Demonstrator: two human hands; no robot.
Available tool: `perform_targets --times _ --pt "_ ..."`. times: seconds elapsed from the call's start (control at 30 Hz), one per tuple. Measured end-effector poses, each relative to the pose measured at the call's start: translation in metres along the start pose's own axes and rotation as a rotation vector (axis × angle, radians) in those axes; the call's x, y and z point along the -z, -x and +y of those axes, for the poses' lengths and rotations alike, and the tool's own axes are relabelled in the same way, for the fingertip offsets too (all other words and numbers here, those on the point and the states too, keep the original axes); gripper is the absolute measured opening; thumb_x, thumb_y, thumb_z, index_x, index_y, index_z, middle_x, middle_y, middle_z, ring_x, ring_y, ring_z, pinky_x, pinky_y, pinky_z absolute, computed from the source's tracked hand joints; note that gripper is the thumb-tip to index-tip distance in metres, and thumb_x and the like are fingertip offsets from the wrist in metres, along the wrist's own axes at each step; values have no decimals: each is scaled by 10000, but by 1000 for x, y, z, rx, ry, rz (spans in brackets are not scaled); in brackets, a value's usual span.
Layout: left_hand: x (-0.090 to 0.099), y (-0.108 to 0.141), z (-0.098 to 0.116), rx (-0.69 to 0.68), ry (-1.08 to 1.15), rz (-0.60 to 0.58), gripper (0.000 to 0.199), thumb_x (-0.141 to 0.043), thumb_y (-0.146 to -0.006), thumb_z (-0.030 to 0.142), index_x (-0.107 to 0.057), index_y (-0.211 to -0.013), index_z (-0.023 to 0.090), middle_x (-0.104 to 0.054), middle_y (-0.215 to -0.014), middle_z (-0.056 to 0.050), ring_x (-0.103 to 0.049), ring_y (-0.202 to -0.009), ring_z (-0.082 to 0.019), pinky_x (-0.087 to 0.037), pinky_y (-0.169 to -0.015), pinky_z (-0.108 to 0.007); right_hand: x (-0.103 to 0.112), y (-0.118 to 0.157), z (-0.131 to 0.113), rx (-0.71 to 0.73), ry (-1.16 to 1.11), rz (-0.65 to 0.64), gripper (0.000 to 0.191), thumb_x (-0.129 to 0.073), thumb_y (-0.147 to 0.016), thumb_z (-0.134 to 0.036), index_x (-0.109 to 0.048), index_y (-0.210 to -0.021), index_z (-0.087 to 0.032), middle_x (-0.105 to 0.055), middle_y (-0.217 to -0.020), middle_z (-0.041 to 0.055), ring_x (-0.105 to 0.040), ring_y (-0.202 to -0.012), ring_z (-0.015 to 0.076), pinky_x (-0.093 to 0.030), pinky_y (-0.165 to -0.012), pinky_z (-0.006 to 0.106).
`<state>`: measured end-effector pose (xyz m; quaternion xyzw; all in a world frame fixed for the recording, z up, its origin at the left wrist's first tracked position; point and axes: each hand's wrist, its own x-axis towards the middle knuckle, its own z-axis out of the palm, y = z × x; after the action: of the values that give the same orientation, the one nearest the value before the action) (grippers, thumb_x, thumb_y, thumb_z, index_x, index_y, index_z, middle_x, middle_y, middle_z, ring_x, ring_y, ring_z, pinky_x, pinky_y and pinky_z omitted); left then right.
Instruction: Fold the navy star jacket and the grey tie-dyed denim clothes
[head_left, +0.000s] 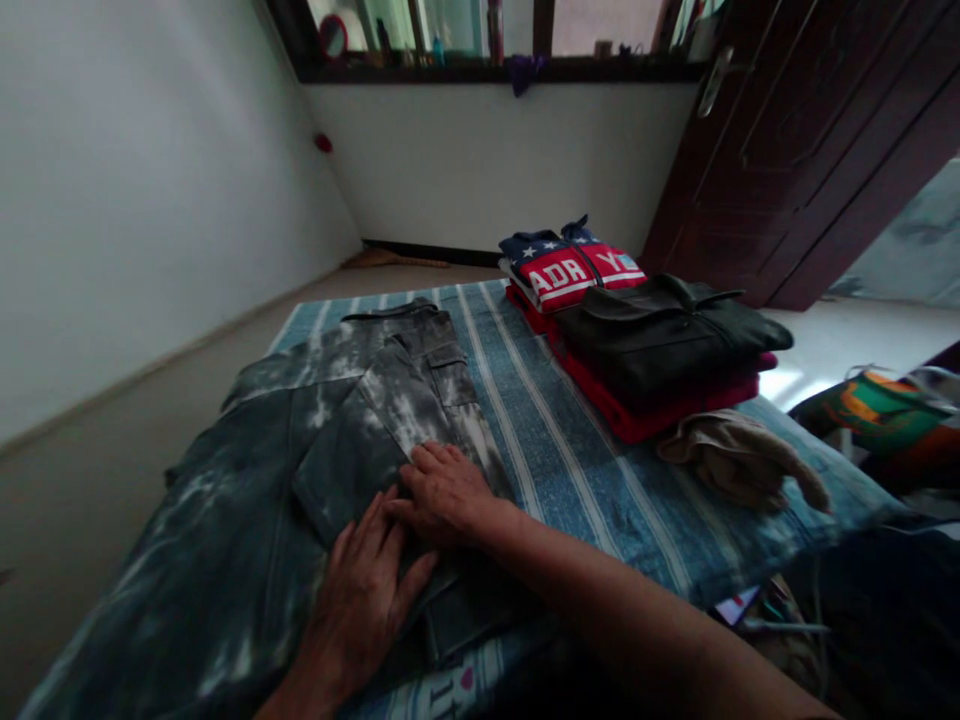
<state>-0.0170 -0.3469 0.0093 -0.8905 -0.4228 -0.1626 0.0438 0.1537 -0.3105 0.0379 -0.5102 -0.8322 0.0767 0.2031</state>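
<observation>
Dk jacket (277, 440): L hand (367, 580) flat, fingers part-spread; R hand (442, 490) flat, fingers near-closed, both touching cloth.

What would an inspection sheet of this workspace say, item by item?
Surface: striped cloth, lying under the clothes.
Job's things: mottled grey garment, partly folded over.
Clutter: black jacket on red cloth; starred jacket behind; brown cloth, crumpled.
Hands: left and right both on the garment.
Cables: possible pale cord, lower right; too dim to tell.
Surroundings: white wall, dark red door, items along the windowsill.
</observation>
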Motion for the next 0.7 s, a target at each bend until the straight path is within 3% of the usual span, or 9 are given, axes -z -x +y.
perform_targets --times 0.2,0.33,0.7 --pt "4 1 7 10 -36 -3 603 -274 -944 561 -559 -1212 102 -592 -1270 -191 -483 -1267 -325 -406 -1018 -507 5 1 1 -2 -11 6 460 -376 -963 -554 -615 -1000 -161 -589 -1134 92 -473 -1138 241 -393 -965 384" --pt "-1 9 12 71 -102 14 643 -264 -942 563 -511 -1269 67 -558 -1312 -223 -465 -1282 -353 -413 -997 -522 1 1 4 9 0 10 476 -364 -967 -555 -614 -1013 -153 -590 -1128 102 -475 -1134 242 -400 -956 382" --pt "-7 13 17 75 -78 71 633 -257 -946 550 -470 -1314 81 -539 -1338 -222 -445 -1299 -358 -406 -998 -534 -4 1 4 5 22 37 458 -370 -958 -572 -612 -1007 -186 -589 -1132 78 -467 -1159 240 -382 -978 384"
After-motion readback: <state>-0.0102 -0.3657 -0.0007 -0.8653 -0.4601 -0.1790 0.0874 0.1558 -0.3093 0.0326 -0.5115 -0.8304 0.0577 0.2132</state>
